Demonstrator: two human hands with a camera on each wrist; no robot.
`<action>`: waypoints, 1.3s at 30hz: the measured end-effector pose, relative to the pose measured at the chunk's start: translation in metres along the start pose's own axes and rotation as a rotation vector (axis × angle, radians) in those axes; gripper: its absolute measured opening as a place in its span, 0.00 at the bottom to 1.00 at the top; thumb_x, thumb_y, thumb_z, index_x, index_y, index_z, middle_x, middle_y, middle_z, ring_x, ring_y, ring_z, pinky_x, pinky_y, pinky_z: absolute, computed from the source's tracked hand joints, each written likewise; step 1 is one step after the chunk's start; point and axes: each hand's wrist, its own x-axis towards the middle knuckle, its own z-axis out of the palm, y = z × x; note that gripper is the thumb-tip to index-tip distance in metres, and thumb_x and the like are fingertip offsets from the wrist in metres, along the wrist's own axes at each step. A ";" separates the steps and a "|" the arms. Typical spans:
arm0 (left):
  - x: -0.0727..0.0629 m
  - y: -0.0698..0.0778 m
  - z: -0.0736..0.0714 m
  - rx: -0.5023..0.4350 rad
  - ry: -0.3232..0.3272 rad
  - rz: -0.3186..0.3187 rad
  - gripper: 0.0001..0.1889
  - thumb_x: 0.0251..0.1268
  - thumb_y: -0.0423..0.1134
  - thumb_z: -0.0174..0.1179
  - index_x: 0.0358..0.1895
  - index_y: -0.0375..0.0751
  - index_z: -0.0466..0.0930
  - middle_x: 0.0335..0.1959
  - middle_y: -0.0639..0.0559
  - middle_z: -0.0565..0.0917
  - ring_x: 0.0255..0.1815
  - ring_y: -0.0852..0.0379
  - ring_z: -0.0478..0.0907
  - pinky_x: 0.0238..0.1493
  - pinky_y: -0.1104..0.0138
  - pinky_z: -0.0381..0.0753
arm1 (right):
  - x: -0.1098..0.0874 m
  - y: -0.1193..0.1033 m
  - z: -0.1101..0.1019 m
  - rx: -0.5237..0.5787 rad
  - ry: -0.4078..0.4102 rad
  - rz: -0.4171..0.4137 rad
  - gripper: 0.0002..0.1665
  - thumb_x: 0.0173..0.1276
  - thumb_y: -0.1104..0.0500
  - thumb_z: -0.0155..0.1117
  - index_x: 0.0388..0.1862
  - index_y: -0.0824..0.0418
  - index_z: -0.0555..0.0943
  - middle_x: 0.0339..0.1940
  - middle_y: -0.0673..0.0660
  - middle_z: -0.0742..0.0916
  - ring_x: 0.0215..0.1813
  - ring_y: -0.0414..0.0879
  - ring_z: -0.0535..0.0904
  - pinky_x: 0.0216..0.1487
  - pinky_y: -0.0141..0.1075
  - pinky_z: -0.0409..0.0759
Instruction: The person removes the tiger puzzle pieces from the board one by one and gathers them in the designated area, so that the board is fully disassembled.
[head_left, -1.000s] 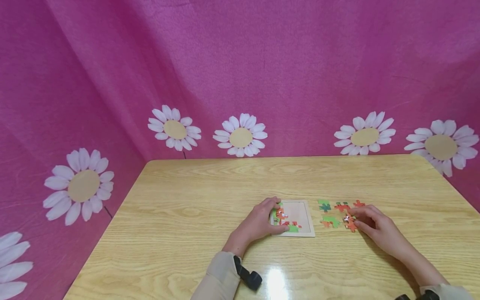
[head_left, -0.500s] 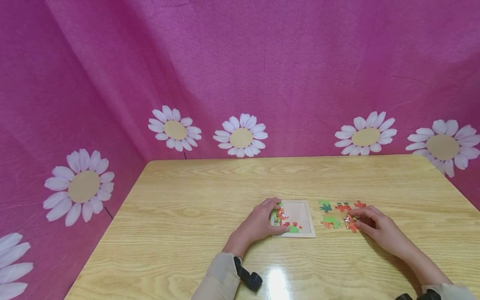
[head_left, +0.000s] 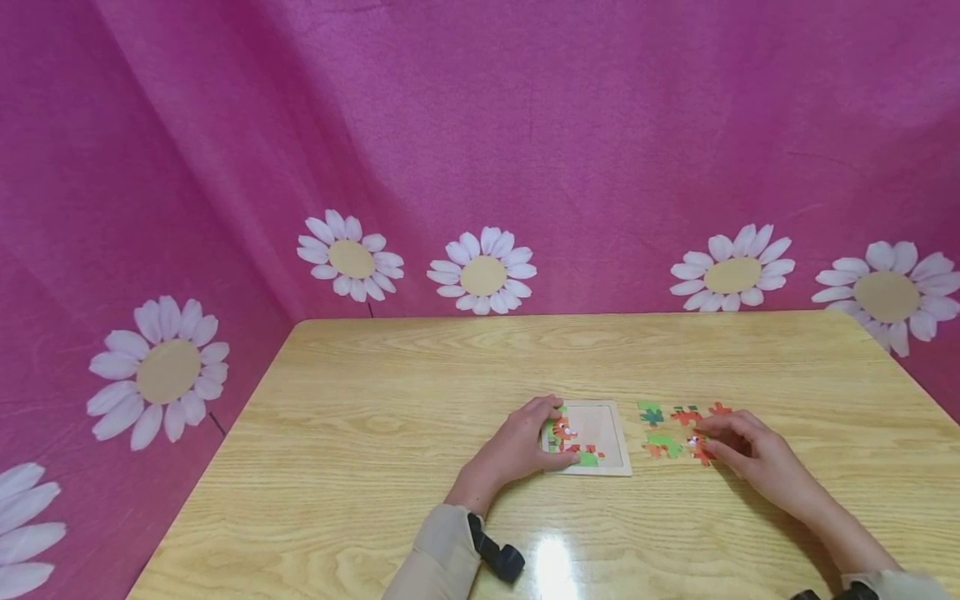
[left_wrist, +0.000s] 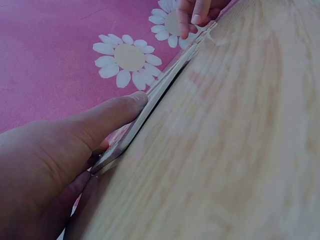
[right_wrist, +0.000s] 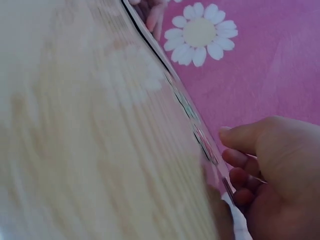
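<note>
My left hand grips the left side of a square wooden puzzle tray, thumb on its near edge and fingers at its far left corner. Puzzle pieces in red, orange and green lie along the tray's left and near sides, partly hidden by that hand. In the left wrist view, the thumb presses the tray's edge. My right hand is at an orange puzzle piece with a white face, fingers loosely bent, thumb and index finger apart. No piece shows pinched between them.
Between the tray and my right hand lie other loose pieces: a green one, a green and orange one, and red-orange ones farther back. The wooden table meets a pink daisy-patterned curtain behind.
My right hand has shifted slightly left over the white-faced orange piece, covering a little more of it. The left hand and the tray stay where they were.
</note>
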 end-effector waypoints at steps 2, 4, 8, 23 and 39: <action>0.000 -0.001 0.000 0.000 0.002 0.010 0.39 0.54 0.56 0.71 0.68 0.45 0.69 0.75 0.54 0.66 0.76 0.53 0.63 0.76 0.59 0.65 | 0.001 -0.005 0.003 0.021 -0.004 0.011 0.11 0.66 0.66 0.65 0.48 0.64 0.83 0.37 0.45 0.81 0.33 0.28 0.71 0.31 0.22 0.71; -0.001 -0.001 -0.001 0.000 0.003 0.020 0.39 0.54 0.55 0.71 0.68 0.44 0.68 0.74 0.54 0.67 0.75 0.53 0.64 0.75 0.59 0.66 | 0.003 -0.009 0.007 0.034 -0.011 0.010 0.11 0.67 0.66 0.64 0.47 0.63 0.83 0.36 0.46 0.81 0.32 0.29 0.71 0.30 0.24 0.70; -0.002 -0.002 -0.002 0.004 -0.002 0.038 0.40 0.55 0.55 0.70 0.70 0.45 0.66 0.73 0.54 0.67 0.73 0.53 0.65 0.75 0.60 0.66 | 0.008 -0.018 0.017 0.059 -0.026 -0.020 0.11 0.65 0.67 0.65 0.47 0.63 0.83 0.36 0.49 0.81 0.32 0.30 0.69 0.30 0.25 0.69; -0.002 -0.004 -0.012 -0.011 -0.089 0.038 0.36 0.56 0.53 0.69 0.68 0.46 0.70 0.77 0.59 0.61 0.77 0.55 0.59 0.76 0.59 0.63 | 0.028 -0.051 0.051 0.075 -0.147 -0.081 0.13 0.62 0.64 0.69 0.47 0.58 0.84 0.40 0.51 0.84 0.38 0.31 0.70 0.35 0.26 0.72; 0.001 -0.007 -0.012 -0.028 -0.106 0.076 0.36 0.56 0.51 0.70 0.67 0.46 0.69 0.76 0.57 0.62 0.76 0.55 0.61 0.76 0.59 0.64 | 0.043 -0.070 0.076 0.095 -0.310 -0.071 0.13 0.65 0.59 0.68 0.49 0.56 0.82 0.41 0.48 0.84 0.40 0.34 0.70 0.39 0.27 0.72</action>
